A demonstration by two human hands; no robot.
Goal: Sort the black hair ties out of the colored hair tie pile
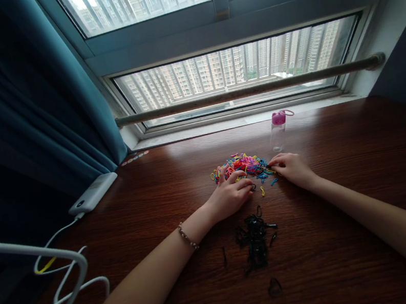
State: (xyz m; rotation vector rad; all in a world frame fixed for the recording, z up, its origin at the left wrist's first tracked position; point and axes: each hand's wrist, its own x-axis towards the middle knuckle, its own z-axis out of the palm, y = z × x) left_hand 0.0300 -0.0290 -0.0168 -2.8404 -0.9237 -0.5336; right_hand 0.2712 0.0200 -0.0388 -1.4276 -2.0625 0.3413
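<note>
A heap of small colourful rubber bands [242, 163] in pink, red, yellow and blue lies on the brown table. My left hand [231, 194] rests at the heap's near left side, some fingers spread over the bands. A black rubber band [254, 187] shows at its thumb and index tips, which look closed on it. At the heap's right edge, my right hand [291, 168] has thumb and fingers pinched together on a small dark piece that looks like another black band. Nearer to me lies a tangled pile of black rubber bands [255, 239], with a few loose ones around it.
A clear bottle with a pink lid [278, 119] stands behind my right hand. At the left are a white power bank [93, 193] and a looped white cable [68, 255]. A blue curtain [41, 96] hangs beside the window; a rail [255, 90] crosses it.
</note>
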